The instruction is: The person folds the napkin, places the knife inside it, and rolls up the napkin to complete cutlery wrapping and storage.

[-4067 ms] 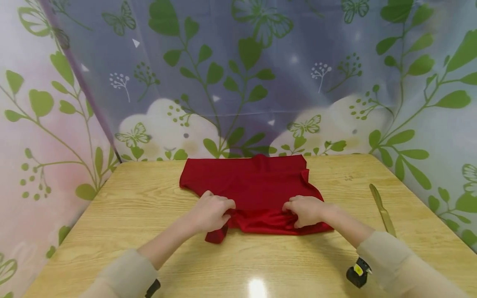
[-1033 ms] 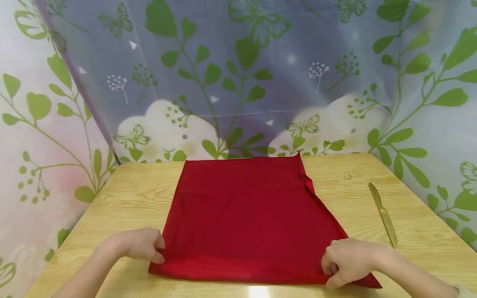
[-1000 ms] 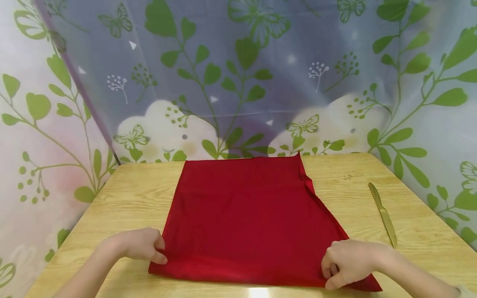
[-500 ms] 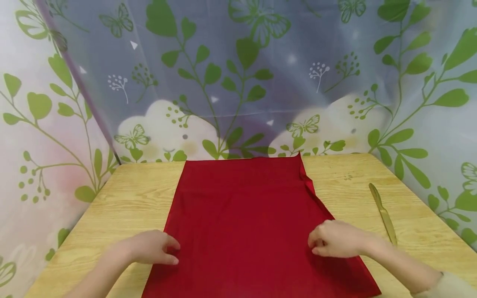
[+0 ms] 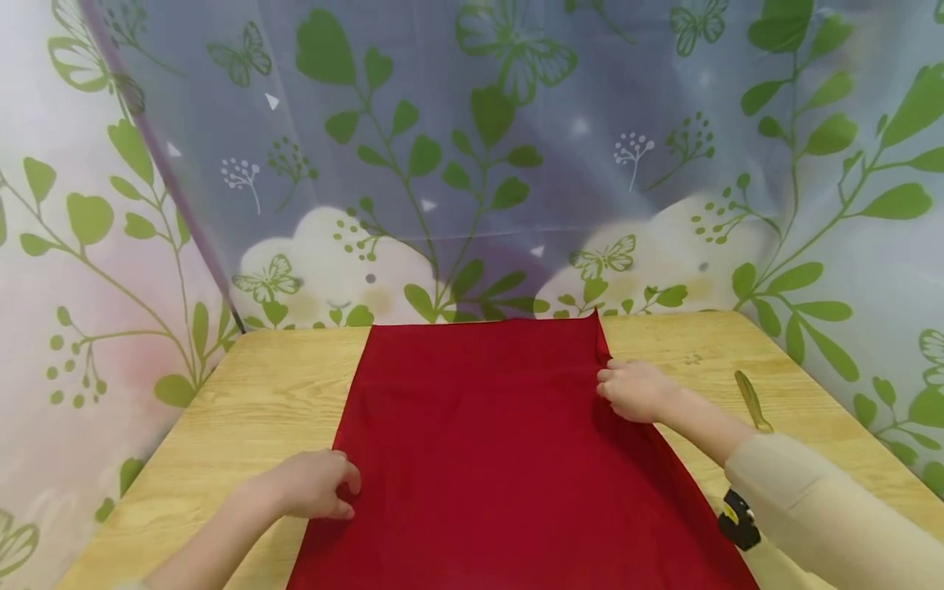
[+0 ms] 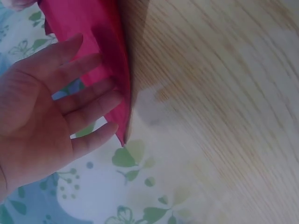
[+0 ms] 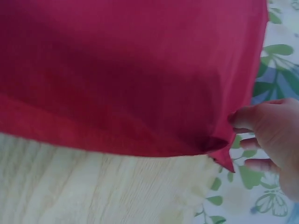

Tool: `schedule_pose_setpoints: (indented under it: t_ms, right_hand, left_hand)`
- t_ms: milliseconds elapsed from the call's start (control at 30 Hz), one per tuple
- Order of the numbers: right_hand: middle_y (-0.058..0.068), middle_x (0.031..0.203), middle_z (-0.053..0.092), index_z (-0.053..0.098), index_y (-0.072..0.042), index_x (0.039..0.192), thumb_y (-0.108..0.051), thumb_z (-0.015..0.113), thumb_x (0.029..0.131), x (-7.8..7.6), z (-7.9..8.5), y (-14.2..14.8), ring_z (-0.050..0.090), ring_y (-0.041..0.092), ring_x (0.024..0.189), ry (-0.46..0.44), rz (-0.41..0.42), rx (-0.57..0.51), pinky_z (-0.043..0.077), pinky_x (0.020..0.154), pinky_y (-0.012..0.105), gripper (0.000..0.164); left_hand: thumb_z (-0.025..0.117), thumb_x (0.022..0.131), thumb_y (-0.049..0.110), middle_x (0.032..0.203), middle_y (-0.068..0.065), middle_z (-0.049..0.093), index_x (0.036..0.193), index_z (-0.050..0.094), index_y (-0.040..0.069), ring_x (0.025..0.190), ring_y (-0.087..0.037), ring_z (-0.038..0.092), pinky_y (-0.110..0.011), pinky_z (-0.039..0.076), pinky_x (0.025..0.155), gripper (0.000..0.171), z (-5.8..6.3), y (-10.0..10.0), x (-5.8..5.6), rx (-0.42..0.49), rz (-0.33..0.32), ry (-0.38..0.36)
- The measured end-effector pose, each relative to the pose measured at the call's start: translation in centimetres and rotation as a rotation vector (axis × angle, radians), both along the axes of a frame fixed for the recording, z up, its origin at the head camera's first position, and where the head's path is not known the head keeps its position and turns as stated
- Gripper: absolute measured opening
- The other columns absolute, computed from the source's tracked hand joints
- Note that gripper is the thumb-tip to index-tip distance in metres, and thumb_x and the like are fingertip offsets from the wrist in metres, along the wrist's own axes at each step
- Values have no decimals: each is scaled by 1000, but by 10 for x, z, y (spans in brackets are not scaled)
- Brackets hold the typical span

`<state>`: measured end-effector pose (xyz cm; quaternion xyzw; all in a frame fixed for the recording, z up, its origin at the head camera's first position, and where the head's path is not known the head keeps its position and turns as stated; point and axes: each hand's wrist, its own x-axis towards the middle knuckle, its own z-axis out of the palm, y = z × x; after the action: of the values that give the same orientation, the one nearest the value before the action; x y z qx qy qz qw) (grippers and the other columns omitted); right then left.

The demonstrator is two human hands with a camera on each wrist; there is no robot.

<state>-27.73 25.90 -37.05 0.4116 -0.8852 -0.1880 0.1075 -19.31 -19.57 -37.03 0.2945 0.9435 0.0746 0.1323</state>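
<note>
A red cloth (image 5: 472, 459) lies spread over the middle of the table and runs out of view at the bottom of the head view. Its far right corner stands up a little, and its right edge is partly turned over. My right hand (image 5: 633, 390) is at that edge near the far corner, pinching the fabric; in the right wrist view, the tip of one finger (image 7: 240, 117) meets the cloth beside a small curl. At the cloth's left edge, my left hand (image 5: 313, 485) hovers with loose fingers. The left wrist view shows its palm and spread fingers, holding nothing.
A gold-coloured knife (image 5: 752, 401) lies right of the cloth, partly hidden by the right sleeve (image 5: 811, 492). The wooden table (image 5: 273, 393) meets a leaf-printed curtain (image 5: 487, 188) at the back. A black wrist device (image 5: 739, 521) hangs under the right sleeve.
The cloth has gone from a bunched pile to lying spread toward the person. Both hands released its near edge; the right moved away up the right edge, the left slightly forward.
</note>
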Motion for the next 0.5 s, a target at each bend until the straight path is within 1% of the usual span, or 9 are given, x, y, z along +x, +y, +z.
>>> schedule_pose_setpoints:
  t_ms: [100,167,200,267,333,433,500]
  right_hand:
    - [-1,73,54,66,-13,73,-10,69,74,-9,-5,1,49,20,71,60,45,68,38,56,28,4]
    - [-1,72,55,66,-13,73,-11,69,74,-13,-7,2,49,19,71,74,48,99,36,57,29,4]
    - [-1,71,55,66,-13,73,-11,68,75,-14,-8,4,49,19,72,73,36,114,36,58,29,4]
    - [0,72,56,66,-14,74,-12,67,76,-16,-11,7,50,20,75,67,-14,132,37,61,31,3]
    - [1,74,58,66,-13,74,-13,67,76,-17,-13,11,52,22,79,57,-81,132,40,66,35,2]
    - [5,80,60,66,-11,78,-15,68,76,-16,-14,18,54,28,85,17,-199,95,43,71,41,5]
    - [9,87,61,66,-8,83,-15,68,77,-16,-14,23,54,31,90,-35,-271,54,44,75,46,9]
  left_hand:
    - [78,69,22,79,3,51,77,63,12,68,-17,51,-37,44,66,19,-3,0,0,13,2,5]
    - [79,68,22,78,3,49,76,60,14,66,-16,50,-36,43,65,21,-5,-1,0,17,-5,20]
    - [79,67,22,77,4,47,75,59,14,65,-15,49,-35,43,64,23,-6,-1,0,19,-10,30]
    - [79,65,22,77,4,45,75,57,15,63,-15,48,-34,42,62,26,-7,-1,0,21,-22,51]
    - [80,64,21,75,5,42,75,55,15,62,-14,47,-33,42,61,28,-9,-1,1,22,-31,68]
    - [80,62,21,76,5,42,75,55,16,63,-15,48,-33,42,61,29,-11,-1,1,23,-33,79]
    - [80,62,21,76,5,42,76,55,16,64,-15,48,-33,42,61,29,-11,-1,0,20,-32,81]
